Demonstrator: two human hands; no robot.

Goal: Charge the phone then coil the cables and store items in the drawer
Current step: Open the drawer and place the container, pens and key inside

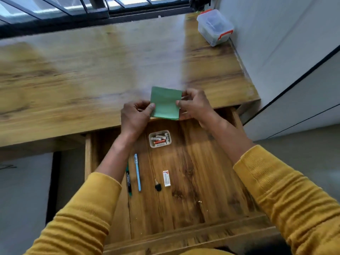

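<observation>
A flat green rectangular pad (165, 103) is held over the desk's front edge, above the open wooden drawer (184, 190). My left hand (135, 117) pinches its left edge between thumb and fingers. My right hand (196, 105) pinches its right edge. Both sleeves are mustard yellow. No phone or cable is in view.
Inside the drawer lie a small tray of batteries (159, 138), a dark green marker (128, 181), a light blue pen (137, 172), a black key (157, 186) and a small white packet (166, 178). A clear lidded box with orange clips (214, 26) stands at the wooden desk's (73, 74) far right corner.
</observation>
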